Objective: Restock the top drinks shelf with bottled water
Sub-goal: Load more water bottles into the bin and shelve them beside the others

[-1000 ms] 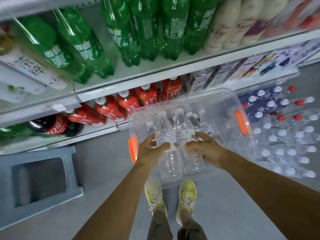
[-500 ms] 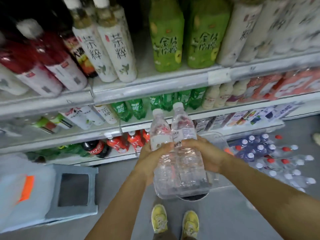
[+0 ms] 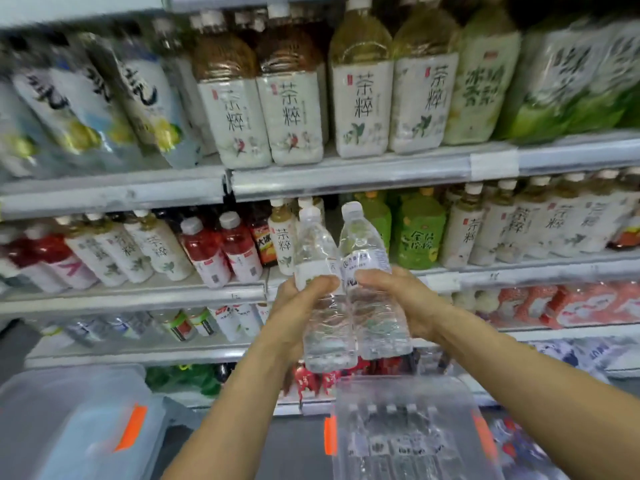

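While both arms reach forward, the left hand (image 3: 294, 310) grips the left water bottle (image 3: 327, 341) with thumb and fingers curled round its middle, thumb lying over the bottom of the label. The right hand (image 3: 405, 299) grips the right water bottle (image 3: 367, 244) the same way, fingers wrapped round the label band. The two bottles are upright, tipped slightly left, touching side by side, white caps on. They are held in the air in front of the middle shelf (image 3: 138, 296), caps level with the small tea bottles (image 3: 282, 244) there. Red drink bottles (image 3: 204, 251) stand to the left on that shelf, green-labelled bottles (image 3: 419, 233) to the right. The shelf above (image 3: 360, 176) carries large tea bottles (image 3: 362, 98) with white labels. Below the hands is a clear plastic crate (image 3: 405, 393) with an orange handle (image 3: 330, 434); a row of capped water bottles (image 3: 391, 408) shows inside it. A second clear bin (image 3: 52, 410) with an orange patch (image 3: 131, 427) sits lower left, blurred.
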